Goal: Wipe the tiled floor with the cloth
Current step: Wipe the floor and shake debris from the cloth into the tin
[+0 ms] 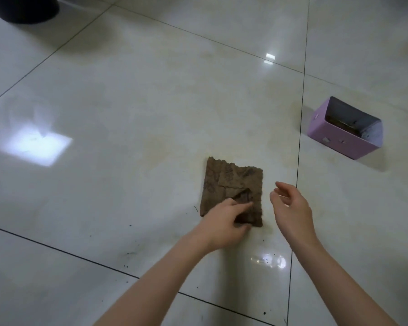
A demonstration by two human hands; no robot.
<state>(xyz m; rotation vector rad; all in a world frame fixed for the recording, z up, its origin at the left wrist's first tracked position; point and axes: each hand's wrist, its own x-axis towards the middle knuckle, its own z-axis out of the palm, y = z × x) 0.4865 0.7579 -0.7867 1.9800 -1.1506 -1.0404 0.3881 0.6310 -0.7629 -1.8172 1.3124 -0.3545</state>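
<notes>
Head view: cloth (231,182) lay flat on tiled floor (127,114). Left hand (224,222) grip pinched its near edge; right hand (290,208) hovered beside, fingers loosely spread. Wipe likely starting; next move called for pressing down, sweeping toward dark specks (130,225).

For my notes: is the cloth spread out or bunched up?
Mostly spread: the brown cloth lies as a rough square on the tiled floor, wrinkled where the left hand grips it.

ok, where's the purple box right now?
Head view: the box sits on the floor at right, just past the dark grout line, up and right of the cloth and beyond the right hand.
</notes>
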